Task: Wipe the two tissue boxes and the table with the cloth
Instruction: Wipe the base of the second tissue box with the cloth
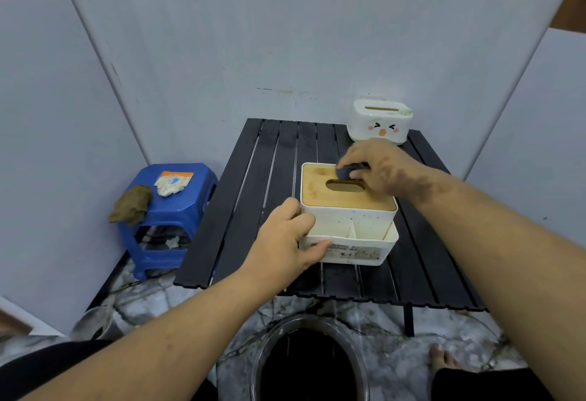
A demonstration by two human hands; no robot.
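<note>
Head view: right hand [377, 167] grips cloth [345, 172] on box lid [342, 192]; left hand [290, 237] clasps the box. Hard rubbing may unseat lid.

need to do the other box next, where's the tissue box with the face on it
In the head view, the face tissue box stands at the table's far right corner against the wall, just beyond the right hand wiping the wooden-lidded box.

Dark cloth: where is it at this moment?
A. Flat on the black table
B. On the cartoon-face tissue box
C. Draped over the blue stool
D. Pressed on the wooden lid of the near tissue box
D: the right hand grips the dark cloth against the wooden lid of the near tissue box.
</note>
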